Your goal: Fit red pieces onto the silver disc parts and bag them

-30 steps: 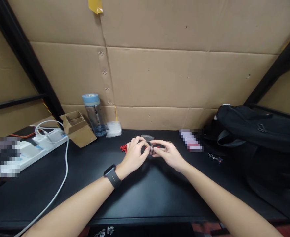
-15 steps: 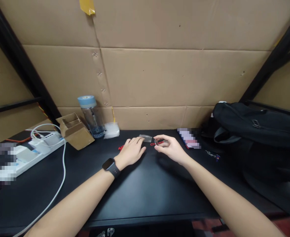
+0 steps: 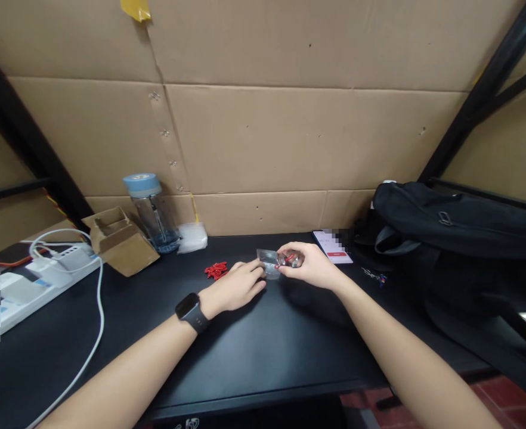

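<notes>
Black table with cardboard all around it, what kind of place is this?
Probably a makeshift work booth. Stapled cardboard sheets wall in the black table, a power strip with chargers lies at its left, and the right hand holds a small clear bag near a pile of small red parts.

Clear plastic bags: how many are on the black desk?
2. One bag is in the right hand, touched by the left hand; the other bag rests beside the water bottle. The hands may hide more.
</notes>
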Motion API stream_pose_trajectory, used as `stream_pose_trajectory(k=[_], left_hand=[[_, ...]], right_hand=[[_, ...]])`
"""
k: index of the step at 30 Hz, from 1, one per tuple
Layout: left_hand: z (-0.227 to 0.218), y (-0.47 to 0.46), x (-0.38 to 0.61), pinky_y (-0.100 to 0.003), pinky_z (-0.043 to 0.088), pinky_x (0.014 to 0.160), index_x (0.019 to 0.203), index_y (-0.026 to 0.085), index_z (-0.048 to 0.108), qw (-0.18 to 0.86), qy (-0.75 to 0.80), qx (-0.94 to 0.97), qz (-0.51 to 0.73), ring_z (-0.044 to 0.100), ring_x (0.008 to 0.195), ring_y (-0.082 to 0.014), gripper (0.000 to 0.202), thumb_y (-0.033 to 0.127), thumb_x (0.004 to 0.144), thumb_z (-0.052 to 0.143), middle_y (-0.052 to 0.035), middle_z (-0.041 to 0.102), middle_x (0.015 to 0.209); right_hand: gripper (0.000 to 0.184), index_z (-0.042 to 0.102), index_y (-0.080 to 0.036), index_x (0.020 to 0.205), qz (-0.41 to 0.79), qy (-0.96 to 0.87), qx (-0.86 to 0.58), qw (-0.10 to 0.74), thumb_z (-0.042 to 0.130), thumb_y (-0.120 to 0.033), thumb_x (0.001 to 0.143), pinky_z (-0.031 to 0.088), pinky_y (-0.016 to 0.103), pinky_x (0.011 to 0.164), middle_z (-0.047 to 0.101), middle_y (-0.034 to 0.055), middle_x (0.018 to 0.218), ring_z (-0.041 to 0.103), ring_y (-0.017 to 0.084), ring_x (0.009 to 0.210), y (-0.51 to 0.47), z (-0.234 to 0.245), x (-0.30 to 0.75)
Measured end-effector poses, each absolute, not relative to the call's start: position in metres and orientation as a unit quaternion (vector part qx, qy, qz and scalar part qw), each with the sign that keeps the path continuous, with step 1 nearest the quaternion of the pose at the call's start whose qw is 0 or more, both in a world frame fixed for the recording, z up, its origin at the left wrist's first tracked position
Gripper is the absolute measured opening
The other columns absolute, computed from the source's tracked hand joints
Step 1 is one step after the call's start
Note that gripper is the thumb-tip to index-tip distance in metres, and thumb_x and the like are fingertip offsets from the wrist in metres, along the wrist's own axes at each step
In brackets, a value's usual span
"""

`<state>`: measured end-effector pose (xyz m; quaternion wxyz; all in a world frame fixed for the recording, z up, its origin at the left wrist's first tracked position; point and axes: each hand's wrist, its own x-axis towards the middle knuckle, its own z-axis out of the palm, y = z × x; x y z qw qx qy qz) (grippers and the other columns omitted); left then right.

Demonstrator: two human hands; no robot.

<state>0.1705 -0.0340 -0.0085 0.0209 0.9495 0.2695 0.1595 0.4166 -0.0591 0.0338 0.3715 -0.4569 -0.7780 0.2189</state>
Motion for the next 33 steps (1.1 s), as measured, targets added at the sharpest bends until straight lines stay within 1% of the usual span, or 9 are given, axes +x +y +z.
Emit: stream_pose_trajectory(k=[4,7,11,14,17,22,26,29,33], left_hand=[[-0.009,-0.041,0.174,-0.042,0.046,0.102,0.130,0.023,0.058,0.037,0.258,0.953,0.154,0.059,0.121,-0.0250,0.031,0.032,0.105,0.042,-0.0107,0.061,0.134],[-0.006,-0.047,0.172,-0.047,0.046,0.100,0.137,0.029,0.055,0.027,0.273,0.952,0.135,0.055,0.124,-0.0290,0.035,0.034,0.105,0.042,-0.0093,0.054,0.146],[0.000,-0.051,0.170,-0.049,0.044,0.101,0.138,0.036,0.057,0.018,0.282,0.951,0.127,0.050,0.129,-0.0314,0.036,0.035,0.104,0.044,-0.0052,0.056,0.144],[0.000,-0.053,0.168,-0.046,0.042,0.102,0.139,0.035,0.056,0.026,0.265,0.955,0.127,0.052,0.129,-0.0287,0.037,0.033,0.104,0.045,-0.0059,0.056,0.143],[-0.003,-0.053,0.166,-0.045,0.041,0.103,0.142,0.031,0.054,0.029,0.257,0.958,0.124,0.056,0.127,-0.0271,0.039,0.034,0.104,0.045,-0.0079,0.056,0.144],[-0.007,-0.053,0.166,-0.043,0.038,0.106,0.143,0.024,0.052,0.028,0.255,0.957,0.135,0.052,0.134,-0.0269,0.041,0.035,0.104,0.045,-0.0099,0.058,0.144],[-0.005,-0.054,0.165,-0.043,0.038,0.106,0.143,0.030,0.053,0.031,0.244,0.960,0.137,0.053,0.134,-0.0260,0.040,0.032,0.105,0.045,-0.0084,0.057,0.146],[-0.003,-0.055,0.163,-0.043,0.039,0.106,0.142,0.035,0.055,0.037,0.232,0.964,0.128,0.052,0.135,-0.0251,0.039,0.029,0.105,0.044,-0.0059,0.054,0.150],[-0.004,-0.054,0.161,-0.044,0.039,0.109,0.143,0.034,0.055,0.046,0.234,0.963,0.122,0.050,0.138,-0.0255,0.040,0.030,0.105,0.045,-0.0055,0.053,0.152]], right_hand=[[0.024,0.073,-0.021,0.098,0.185,-0.805,-0.469,0.313,0.076,-0.028,0.074,0.046,0.024,0.062,0.071,-0.0014,0.077,0.062,0.014,0.068,-0.065,0.041,0.418],[0.019,0.072,-0.021,0.092,0.175,-0.818,-0.481,0.264,0.075,-0.027,0.074,0.044,0.023,0.062,0.070,-0.0021,0.074,0.062,0.013,0.065,-0.067,0.043,0.422],[0.018,0.069,-0.021,0.089,0.163,-0.831,-0.481,0.226,0.074,-0.025,0.072,0.043,0.023,0.061,0.068,-0.0033,0.070,0.059,0.013,0.062,-0.068,0.043,0.425],[0.020,0.068,-0.022,0.090,0.168,-0.835,-0.478,0.216,0.073,-0.023,0.072,0.043,0.023,0.061,0.068,-0.0040,0.070,0.059,0.013,0.061,-0.069,0.042,0.424],[0.021,0.066,-0.022,0.091,0.173,-0.836,-0.475,0.214,0.073,-0.022,0.072,0.044,0.023,0.063,0.068,-0.0036,0.073,0.061,0.013,0.063,-0.069,0.039,0.423],[0.023,0.065,-0.021,0.089,0.160,-0.839,-0.478,0.207,0.077,-0.026,0.071,0.045,0.024,0.064,0.069,-0.0012,0.077,0.063,0.014,0.066,-0.066,0.031,0.422],[0.025,0.064,-0.021,0.088,0.153,-0.841,-0.479,0.201,0.081,-0.027,0.070,0.045,0.023,0.064,0.069,-0.0009,0.080,0.063,0.014,0.067,-0.064,0.027,0.421],[0.025,0.063,-0.021,0.081,0.123,-0.840,-0.493,0.188,0.084,-0.028,0.068,0.042,0.024,0.062,0.068,0.0002,0.081,0.062,0.015,0.068,-0.063,0.026,0.421],[0.029,0.066,-0.020,0.078,0.107,-0.841,-0.502,0.173,0.088,-0.035,0.067,0.041,0.025,0.062,0.068,0.0017,0.082,0.061,0.016,0.068,-0.061,0.025,0.421]])
